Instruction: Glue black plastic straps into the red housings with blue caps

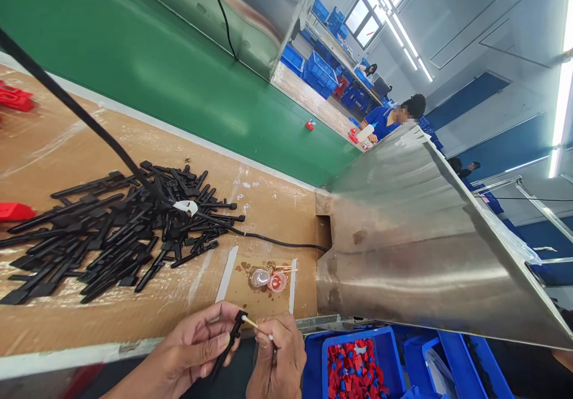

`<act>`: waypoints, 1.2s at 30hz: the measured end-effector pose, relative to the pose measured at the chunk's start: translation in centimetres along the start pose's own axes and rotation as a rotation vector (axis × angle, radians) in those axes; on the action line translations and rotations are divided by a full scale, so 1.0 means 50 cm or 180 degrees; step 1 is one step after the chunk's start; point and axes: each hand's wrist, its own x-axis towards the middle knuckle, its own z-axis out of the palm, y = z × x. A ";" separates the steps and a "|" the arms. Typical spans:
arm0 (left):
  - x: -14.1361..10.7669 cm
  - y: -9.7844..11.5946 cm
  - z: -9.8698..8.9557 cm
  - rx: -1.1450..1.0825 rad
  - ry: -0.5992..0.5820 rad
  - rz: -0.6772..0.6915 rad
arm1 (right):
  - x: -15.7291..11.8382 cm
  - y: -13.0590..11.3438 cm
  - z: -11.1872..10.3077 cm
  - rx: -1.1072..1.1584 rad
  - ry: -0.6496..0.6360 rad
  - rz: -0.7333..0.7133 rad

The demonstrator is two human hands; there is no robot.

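Observation:
At the front edge of the bench my left hand [190, 348] is closed around a long black plastic part [226, 350], which is tilted with its wider end up. My right hand [281, 351] pinches a cotton swab [250, 322] with a wooden stick. The swab's white tip meets the black part near its wider end. Just beyond my hands, a small cup with reddish liquid [277, 282] and a round clear lid or cup [259, 277] rest on a stained, taped-down sheet [242, 303]. A large pile of similar black parts [116, 232] lies to the left.
A black cable [277, 243] crosses the pile toward a notch in the metal panel [403, 238] on the right. Below, a blue bin [391, 357] holds red and blue pieces. Red parts [15, 211] lie far left. Beyond the green conveyor belt [179, 83] sits another person [389, 118].

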 end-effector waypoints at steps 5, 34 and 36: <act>0.001 -0.004 -0.001 0.0002 0.0007 -0.0039 | -0.002 0.003 -0.006 0.0176 0.0086 0.0135; 0.031 -0.026 -0.023 -0.0194 0.0041 -0.0064 | 0.032 0.162 0.021 -0.0096 0.0006 0.0749; 0.035 -0.031 -0.017 -0.0211 0.0001 -0.0049 | 0.026 0.170 0.021 0.0048 0.0179 0.1073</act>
